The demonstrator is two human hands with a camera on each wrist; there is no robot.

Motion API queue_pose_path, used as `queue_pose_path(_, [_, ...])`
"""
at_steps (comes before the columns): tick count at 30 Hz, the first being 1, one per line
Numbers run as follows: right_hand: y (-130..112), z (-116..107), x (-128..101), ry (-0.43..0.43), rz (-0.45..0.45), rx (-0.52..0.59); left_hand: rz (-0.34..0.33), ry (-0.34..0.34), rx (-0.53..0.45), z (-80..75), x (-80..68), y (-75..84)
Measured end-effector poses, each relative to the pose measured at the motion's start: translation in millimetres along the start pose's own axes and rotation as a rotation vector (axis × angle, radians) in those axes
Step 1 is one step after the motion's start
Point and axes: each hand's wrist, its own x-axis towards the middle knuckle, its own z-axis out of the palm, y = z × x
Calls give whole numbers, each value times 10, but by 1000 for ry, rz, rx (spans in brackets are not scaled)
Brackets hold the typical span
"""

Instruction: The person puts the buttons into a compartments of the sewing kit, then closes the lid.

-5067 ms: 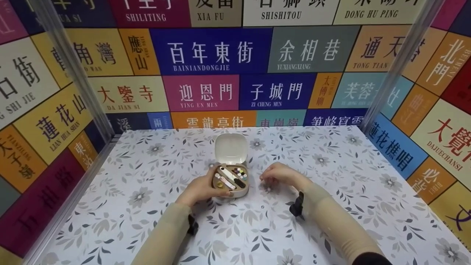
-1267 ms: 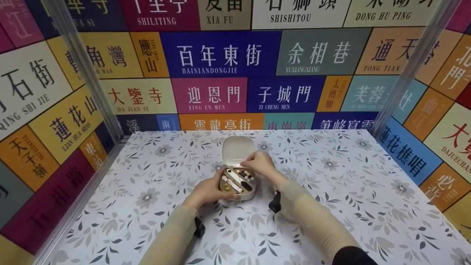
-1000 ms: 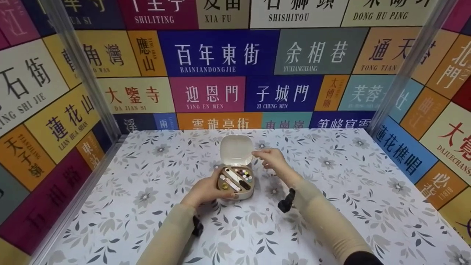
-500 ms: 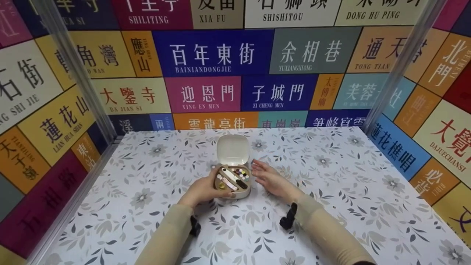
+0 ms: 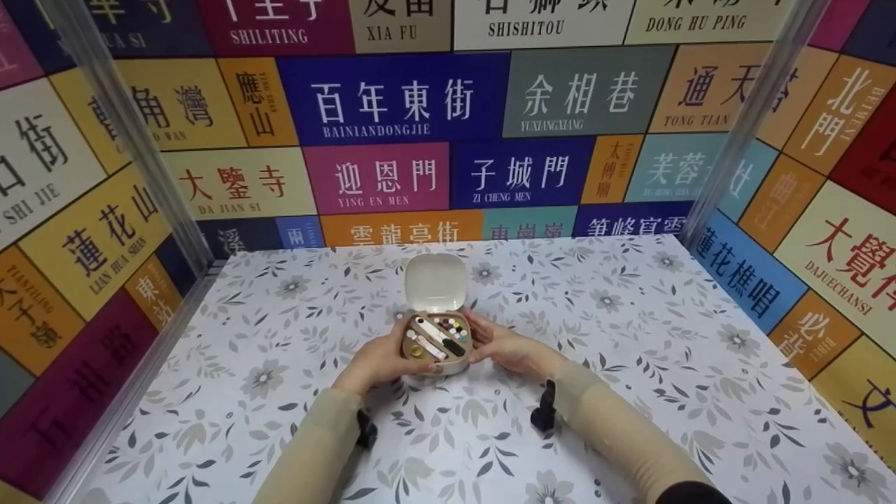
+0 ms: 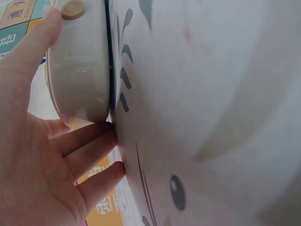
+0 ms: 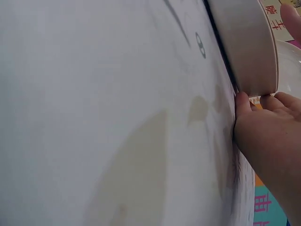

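A table (image 5: 630, 392) covered in a white cloth printed with grey flowers and leaves fills the lower view. Walls (image 5: 392, 105) on three sides are papered with coloured rectangular panels bearing Chinese characters and romanised names such as BAINIANDONGJIE, YING EN MEN and ZI CHENG MEN. Two slanting metal posts (image 5: 742, 126) stand at the table's far corners under even light.
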Motion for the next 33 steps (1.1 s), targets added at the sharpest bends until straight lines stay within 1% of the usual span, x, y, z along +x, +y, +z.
queue_pose_path(4, [8,7,7,-17,-23,-51,-4,-5,-3,-2,-3,6])
queue_pose_path(7, [10,22,5,-18,-40,-89,-2,-10,16,-11,-5,12])
queue_pose_path(11, [14,43,-16,9,-28,-130,9,-24,16,-21,1,26])
queue_pose_path(15, [20,48,-22,8,-55,-129,26,-40,-25,-34,6,39])
queue_pose_path(19, [17,41,-35,-13,-77,-114,31,-51,-39,-43,2,55])
queue_pose_path(24, [-14,61,-45,-1,-50,-104,13,-55,-27,-65,10,86])
queue_pose_path(29, [-25,74,-32,9,-52,-88,3,-55,-20,-87,20,103])
queue_pose_path(33, [-13,79,-30,10,-54,-128,-8,-58,-47,-115,6,70])
